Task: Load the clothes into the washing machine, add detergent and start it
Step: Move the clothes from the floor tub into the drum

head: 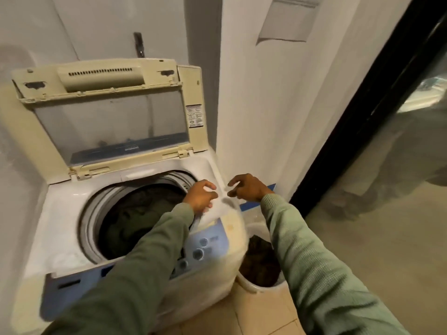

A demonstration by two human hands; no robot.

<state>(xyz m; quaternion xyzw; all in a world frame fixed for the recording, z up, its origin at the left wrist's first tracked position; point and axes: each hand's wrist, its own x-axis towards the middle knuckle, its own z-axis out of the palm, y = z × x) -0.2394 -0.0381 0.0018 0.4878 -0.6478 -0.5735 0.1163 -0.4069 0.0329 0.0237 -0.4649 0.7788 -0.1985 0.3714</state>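
White-walled corner; washing machine (pixel 63 226) lid (pixel 44 134) up, dark clothes (pixel 135 213) in drum (pixel 85 221). Left hand (pixel 200 197) grips white cloth (pixel 219 211) at drum's 3 o'clock; right hand (pixel 249 188) curled beside it, grip unclear.

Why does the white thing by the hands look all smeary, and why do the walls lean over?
Head view: the white thing the left hand grips is smeared by motion blur, and the near edge of the washing machine is soft. The wide lens makes the wall and black door frame lean; the glass beside it shows a hazy reflection.
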